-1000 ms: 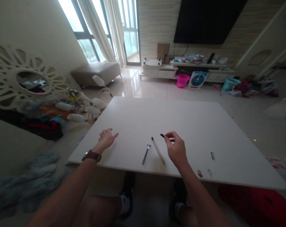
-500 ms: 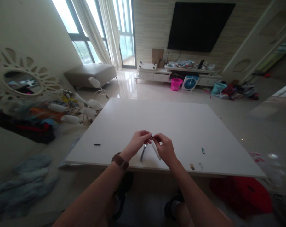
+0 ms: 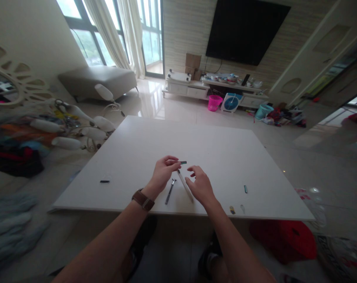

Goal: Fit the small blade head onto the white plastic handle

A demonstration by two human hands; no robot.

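Observation:
My left hand [image 3: 163,171] pinches a small dark teal strip [image 3: 183,162], its free end pointing right. It looks like a razor cartridge, but it is too small to be sure. Just right of it, my right hand [image 3: 199,182] hovers with fingers parted and nothing between them. Below the hands, a slim dark handle with a forked tip [image 3: 170,192] lies on the white table [image 3: 184,137]. A white stick with a dark tip [image 3: 184,186] slants beside it, near the right fingers. A similar teal strip [image 3: 245,189] rests farther right.
A small black strip [image 3: 104,181] lies at the table's left. Near the front edge at right are a small yellow-and-dark piece [image 3: 232,210] and a clear piece [image 3: 242,208]. A lamp with several white shades [image 3: 94,133] stands by the left edge. A red stool [image 3: 284,239] is at right.
My right hand has come away from the piece and opened, moving slightly apart from the left. The teal strip now shows in my left fingers. The whole view has shifted a little.

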